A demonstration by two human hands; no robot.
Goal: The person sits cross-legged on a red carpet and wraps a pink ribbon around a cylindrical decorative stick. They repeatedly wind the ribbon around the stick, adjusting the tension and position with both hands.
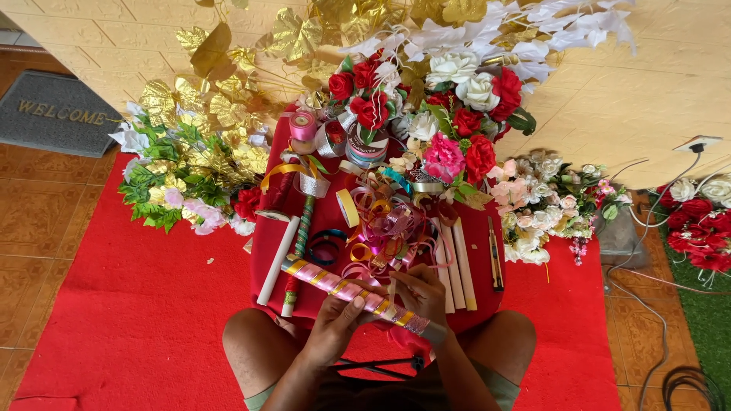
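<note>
Head view: both hands, left hand [333,323] and right hand [421,293], clamped on a ribbon-wrapped stick [346,293].
Red surface [487,293] crowded with ribbon rolls [335,137] and flowers [457,129], on red carpet [137,312] over tiled floor [46,221].

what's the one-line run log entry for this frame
left hand: holds ribbon-wrapped stick | right hand: on stick's lower end | ribbon pile behind | plain sticks to the right | red cloth under

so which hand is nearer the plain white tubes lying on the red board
Right. The right hand sits just beside the white tubes, almost touching; the left hand is farther left, gripping the ribbon-wrapped stick.
</note>
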